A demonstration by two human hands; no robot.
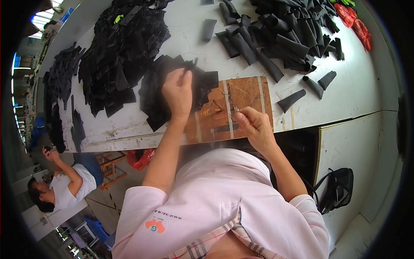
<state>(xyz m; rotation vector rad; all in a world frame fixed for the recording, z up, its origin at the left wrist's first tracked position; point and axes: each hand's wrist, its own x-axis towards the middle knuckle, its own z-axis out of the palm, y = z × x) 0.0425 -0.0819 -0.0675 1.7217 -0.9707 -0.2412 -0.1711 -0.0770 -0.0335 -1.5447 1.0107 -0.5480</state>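
My left hand [177, 93] is over a heap of flat black fabric pieces [156, 101] in front of me, its fingertips drawn together. Motion blurs it, and whatever it pinches is lost against the black cloth. On the right, my right hand [257, 128] is closed, thumb pressed to forefinger, above a worn brown board [254, 93] banded with pale tape. A small shiny tip shows at its fingertips; the rest is hidden in the grip. A small brownish stick-like piece [217, 105] lies on the board between my hands.
Larger piles of black pieces [123, 52] cover the table's left. Rolled black tubes [284, 39] are heaped at the far right, beside red plastic bags [353, 23]. A black bag [338, 187] is below the table edge at right. Another person [71, 181] sits at left.
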